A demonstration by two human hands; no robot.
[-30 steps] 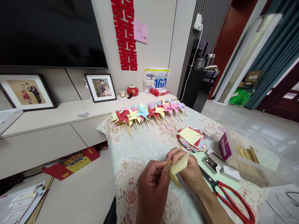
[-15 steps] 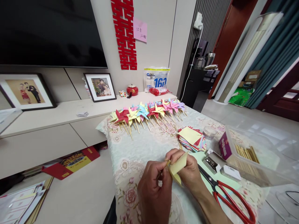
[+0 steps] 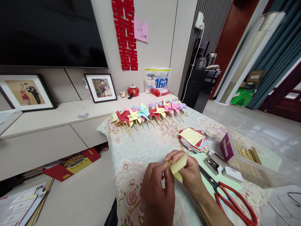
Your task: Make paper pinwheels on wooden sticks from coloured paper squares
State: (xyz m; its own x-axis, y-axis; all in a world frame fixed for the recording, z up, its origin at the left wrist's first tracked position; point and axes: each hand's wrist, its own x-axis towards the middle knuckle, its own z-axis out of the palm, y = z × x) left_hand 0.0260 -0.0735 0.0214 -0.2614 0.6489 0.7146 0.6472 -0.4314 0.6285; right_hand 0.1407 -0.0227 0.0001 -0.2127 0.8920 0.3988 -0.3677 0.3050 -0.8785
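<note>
Both my hands meet over the near part of the flowered tablecloth (image 3: 141,147). My right hand (image 3: 188,171) pinches a folded pale yellow paper square (image 3: 179,164). My left hand (image 3: 157,194) is closed with thumb and fingers pressed at the paper's folded corner; a thin wooden stick (image 3: 135,206) pokes out below it. A row of several finished paper pinwheels (image 3: 148,114) on sticks lies along the table's far edge. A stack of coloured paper squares (image 3: 193,139) sits just beyond my right hand.
Red-handled scissors (image 3: 232,201) lie at my right wrist. Small pin boxes (image 3: 213,164), a round clear tub (image 3: 211,133) and a clear plastic bin of wooden sticks (image 3: 252,157) stand to the right. A low cabinet (image 3: 47,125) with framed photos runs along the left.
My left hand has slid up and closed tighter on the paper's corner. The yellow paper has turned slightly, and the stick now shows below my left hand.
</note>
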